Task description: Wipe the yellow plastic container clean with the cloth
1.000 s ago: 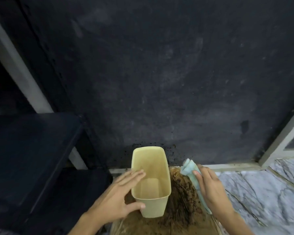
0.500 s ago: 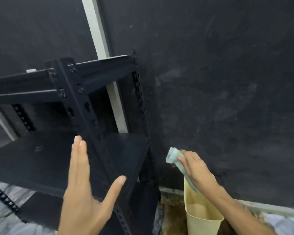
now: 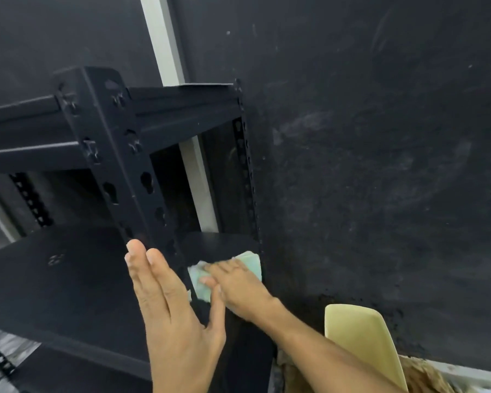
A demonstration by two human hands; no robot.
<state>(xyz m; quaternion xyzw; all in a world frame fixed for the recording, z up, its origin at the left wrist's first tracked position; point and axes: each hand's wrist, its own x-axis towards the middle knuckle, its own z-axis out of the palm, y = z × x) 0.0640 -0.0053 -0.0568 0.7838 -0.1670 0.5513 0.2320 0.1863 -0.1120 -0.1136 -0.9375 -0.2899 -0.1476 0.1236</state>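
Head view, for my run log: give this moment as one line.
right hand: pressing green cloth on black shelf | left hand: open, empty | yellow container: unheld, lower right

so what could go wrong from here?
1. The right hand presses the cloth on the black shelf, not the yellow container; the container may go unwiped.
2. The container stands unheld beside brown dirt; the right forearm crosses close by and could tip it.
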